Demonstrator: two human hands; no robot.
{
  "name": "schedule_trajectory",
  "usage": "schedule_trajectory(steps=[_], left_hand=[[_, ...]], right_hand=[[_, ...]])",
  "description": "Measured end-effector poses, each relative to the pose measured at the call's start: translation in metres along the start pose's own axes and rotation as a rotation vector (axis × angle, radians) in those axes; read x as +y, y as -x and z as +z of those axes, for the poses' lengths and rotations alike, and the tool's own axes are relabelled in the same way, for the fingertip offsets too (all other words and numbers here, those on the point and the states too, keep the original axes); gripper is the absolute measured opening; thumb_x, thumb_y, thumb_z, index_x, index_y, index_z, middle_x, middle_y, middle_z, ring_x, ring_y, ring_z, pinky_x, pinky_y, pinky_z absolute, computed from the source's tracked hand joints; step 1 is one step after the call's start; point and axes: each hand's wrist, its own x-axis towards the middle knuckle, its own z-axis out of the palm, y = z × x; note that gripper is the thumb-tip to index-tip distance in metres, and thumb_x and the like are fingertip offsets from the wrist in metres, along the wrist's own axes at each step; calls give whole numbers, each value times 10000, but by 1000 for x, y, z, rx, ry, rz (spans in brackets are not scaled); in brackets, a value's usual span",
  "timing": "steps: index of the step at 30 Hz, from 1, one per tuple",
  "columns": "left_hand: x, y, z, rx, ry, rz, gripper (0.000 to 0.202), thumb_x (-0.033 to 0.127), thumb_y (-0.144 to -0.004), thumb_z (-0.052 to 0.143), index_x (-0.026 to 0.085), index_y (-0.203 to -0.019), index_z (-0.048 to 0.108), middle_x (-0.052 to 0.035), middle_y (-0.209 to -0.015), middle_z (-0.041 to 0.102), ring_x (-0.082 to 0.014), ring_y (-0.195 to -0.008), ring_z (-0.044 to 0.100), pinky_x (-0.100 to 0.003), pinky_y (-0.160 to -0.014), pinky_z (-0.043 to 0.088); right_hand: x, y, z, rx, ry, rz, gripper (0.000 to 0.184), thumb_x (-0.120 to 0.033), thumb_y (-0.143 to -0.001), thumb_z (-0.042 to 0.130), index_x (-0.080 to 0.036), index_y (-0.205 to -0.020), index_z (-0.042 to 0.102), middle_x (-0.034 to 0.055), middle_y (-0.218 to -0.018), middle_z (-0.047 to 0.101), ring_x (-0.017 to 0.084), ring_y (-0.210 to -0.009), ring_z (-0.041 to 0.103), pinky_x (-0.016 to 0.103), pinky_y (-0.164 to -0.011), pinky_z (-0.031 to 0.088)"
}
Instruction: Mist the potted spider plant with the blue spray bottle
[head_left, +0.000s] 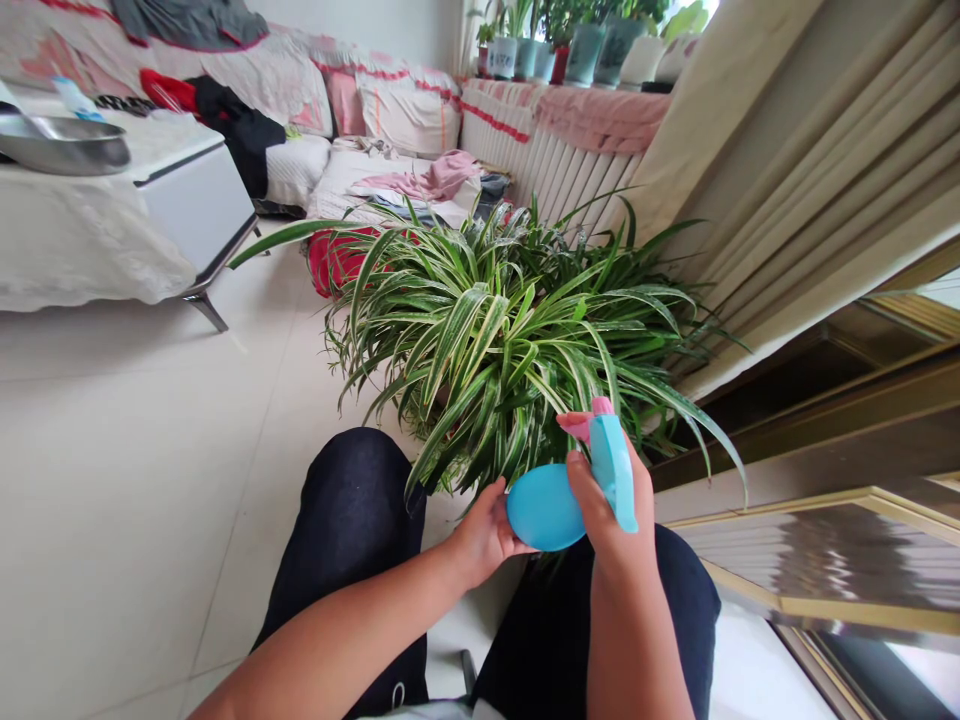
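Note:
A blue spray bottle (pixel 546 508) with a pink nozzle and trigger is held between my hands, tilted on its side above my right knee. My right hand (pixel 616 500) wraps round the neck below the spray head, thumb toward me. The fingers of my left hand (pixel 486 532) are closed on the bottle's rounded base, supporting it from the left and below. Right in front of the bottle spreads a large spider plant (pixel 487 340), its long green leaves edged in pale stripes. Its pot is mostly hidden under the leaves.
At the left stands a cloth-covered table (pixel 191 200) bearing a metal bowl (pixel 67 145). A sofa (pixel 292 90) with clothes lies behind. Potted plants (pixel 592 50) line the windowsill over a radiator (pixel 555 180). A curtain (pixel 817 170) and gold-framed panels (pixel 825 550) flank the right.

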Motion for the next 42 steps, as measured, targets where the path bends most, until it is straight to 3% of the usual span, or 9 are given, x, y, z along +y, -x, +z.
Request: schedule_trajectory(steps=[4,10,16,20,27,35,42], left_hand=[[-2,0,1,6,20,-27,532,531,-901,447,94,-1155,613,-191,-1171,680,-332,-1135,614,-513,-973,441],[-5,-1,0,15,44,-49,530,514,-915,428,86,-1176,599,-199,-1213,658,-330,-1153,602,-523,-982,435],[-2,-1,-2,-24,-2,-5,604,580,-821,563,100,-1186,607,-191,-1181,676,-344,-1166,591,-496,-967,449],[1,0,1,-8,-1,13,551,562,-837,539,114,-1145,624,-178,-1195,676,-338,-1169,592,-497,-971,450],[-1,0,-1,-12,14,-10,515,547,-851,526,115,-1107,640,-184,-1172,681,-336,-1177,588,-508,-980,436],[-3,0,-1,-7,40,-50,537,528,-893,475,99,-1191,602,-185,-1216,664,-327,-1180,592,-491,-971,452],[2,1,0,-25,-3,12,567,547,-878,496,107,-1222,591,-182,-1193,679,-321,-1183,596,-467,-963,465]], right_hand=[[0,-1,-1,13,35,-25,239,-200,-790,501,-217,-961,667,53,-1018,739,225,-1006,696,299,-784,557],[-1,-1,-1,12,61,-6,212,-191,-762,497,-217,-891,662,37,-904,741,194,-785,717,264,-636,553],[-7,-1,-2,17,57,48,298,-218,-771,500,-194,-998,691,80,-1074,738,233,-939,717,314,-763,569],[-6,-1,-2,4,53,41,317,-228,-786,495,-183,-1031,693,98,-1133,723,256,-1062,685,330,-825,561],[-2,1,-1,20,53,-39,269,-193,-782,494,-209,-981,675,56,-1018,746,203,-885,723,278,-735,561],[-3,0,-1,17,68,-10,222,-190,-768,507,-222,-908,676,35,-919,744,192,-757,712,270,-638,541],[-7,2,-3,3,3,48,299,-218,-797,521,-217,-1051,680,64,-1083,730,240,-936,700,347,-775,557]])
